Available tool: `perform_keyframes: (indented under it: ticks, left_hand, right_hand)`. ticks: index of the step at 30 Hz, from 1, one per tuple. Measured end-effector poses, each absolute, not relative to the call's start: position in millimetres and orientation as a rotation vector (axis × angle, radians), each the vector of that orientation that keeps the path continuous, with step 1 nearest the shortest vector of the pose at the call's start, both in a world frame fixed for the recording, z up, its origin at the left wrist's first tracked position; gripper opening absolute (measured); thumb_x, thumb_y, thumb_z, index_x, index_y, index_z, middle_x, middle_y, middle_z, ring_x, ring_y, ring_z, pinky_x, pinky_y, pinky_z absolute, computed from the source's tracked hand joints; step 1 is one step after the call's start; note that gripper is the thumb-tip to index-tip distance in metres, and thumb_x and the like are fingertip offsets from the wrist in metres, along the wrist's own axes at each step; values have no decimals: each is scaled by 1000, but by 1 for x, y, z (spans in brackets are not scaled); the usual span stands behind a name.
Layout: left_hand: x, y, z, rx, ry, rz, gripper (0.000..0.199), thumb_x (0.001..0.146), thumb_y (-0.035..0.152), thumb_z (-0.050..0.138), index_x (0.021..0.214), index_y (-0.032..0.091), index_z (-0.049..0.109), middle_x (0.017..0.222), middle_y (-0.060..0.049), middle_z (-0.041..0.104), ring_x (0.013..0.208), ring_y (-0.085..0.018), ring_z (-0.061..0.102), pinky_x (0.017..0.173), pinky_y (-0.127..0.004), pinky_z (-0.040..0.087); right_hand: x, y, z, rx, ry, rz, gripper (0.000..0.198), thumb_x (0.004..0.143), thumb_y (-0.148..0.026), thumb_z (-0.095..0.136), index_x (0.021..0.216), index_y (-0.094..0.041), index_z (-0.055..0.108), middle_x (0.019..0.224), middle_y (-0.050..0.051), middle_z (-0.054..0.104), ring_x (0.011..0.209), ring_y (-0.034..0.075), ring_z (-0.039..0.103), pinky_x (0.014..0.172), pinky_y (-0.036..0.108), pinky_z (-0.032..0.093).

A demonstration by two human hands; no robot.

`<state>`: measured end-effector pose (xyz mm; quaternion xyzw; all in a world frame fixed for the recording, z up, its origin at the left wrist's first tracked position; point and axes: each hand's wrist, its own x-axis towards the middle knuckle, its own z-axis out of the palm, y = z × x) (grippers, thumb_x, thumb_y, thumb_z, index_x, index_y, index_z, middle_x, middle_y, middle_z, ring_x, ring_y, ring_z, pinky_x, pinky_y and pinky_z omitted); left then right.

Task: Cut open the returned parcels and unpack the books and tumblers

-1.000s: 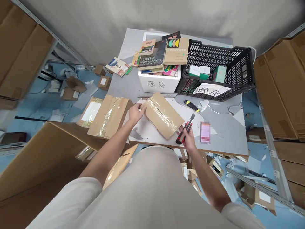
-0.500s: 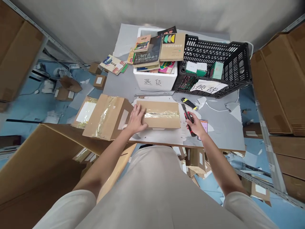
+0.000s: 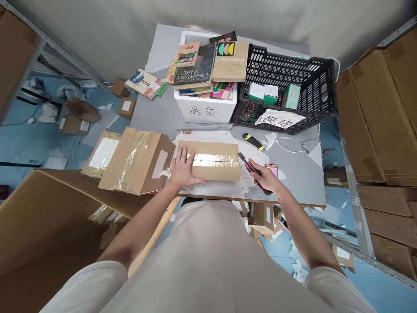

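A taped cardboard box (image 3: 216, 172) lies in front of me on the table, shiny clear tape running along its top seam. My left hand (image 3: 183, 170) rests on its left end with the fingers spread. In my right hand (image 3: 264, 177) is a red and black utility knife (image 3: 253, 168), fingers wrapped round the handle. Its tip points at the right end of the box; whether it touches the cardboard I cannot tell. Just right of that hand lies a phone (image 3: 272, 170) with a lit screen. A black and yellow cutter (image 3: 253, 141) lies behind the knife.
A larger taped box (image 3: 126, 161) stands left on the table. Behind are a white foam bin (image 3: 205, 109) topped with books and a black plastic crate (image 3: 312, 69) holding small boxes. Big cartons (image 3: 374, 117) fill the right shelf. An open carton (image 3: 39, 234) is at lower left.
The knife's tip has moved close to the right end of the box. My left hand has spread its fingers wider on the box. The whole view has shifted slightly.
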<state>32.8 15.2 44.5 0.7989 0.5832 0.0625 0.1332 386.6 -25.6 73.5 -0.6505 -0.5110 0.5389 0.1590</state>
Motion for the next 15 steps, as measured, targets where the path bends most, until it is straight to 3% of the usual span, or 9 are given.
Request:
perform_keyframes:
  ticks: [4, 10, 15]
  left_hand:
    - [32, 15, 41, 2316, 1661, 269, 139, 38, 88, 64, 148, 10, 29, 156, -26, 15, 145, -45, 9, 111, -56, 24]
    - [32, 17, 37, 2309, 1641, 364, 134, 41, 85, 67, 146, 12, 30, 155, -25, 19, 144, -46, 11, 111, -57, 23]
    - [30, 18, 33, 2323, 1612, 397, 136, 40, 85, 67, 146, 8, 30, 154, -26, 22, 143, -47, 12, 115, -57, 16]
  right_hand:
    - [392, -15, 81, -1865, -1564, 1549, 65, 86, -25, 57, 147, -31, 38, 85, -1, 67, 46, 7, 55, 42, 20, 48]
    - [426, 11, 92, -1774, -1692, 1761, 60, 77, -23, 68, 135, -31, 55, 81, -3, 70, 41, 4, 43, 40, 18, 41]
    - [421, 16, 83, -1758, -1647, 1776, 63, 80, -23, 64, 140, -33, 48, 78, -4, 67, 42, 4, 46, 41, 18, 40]
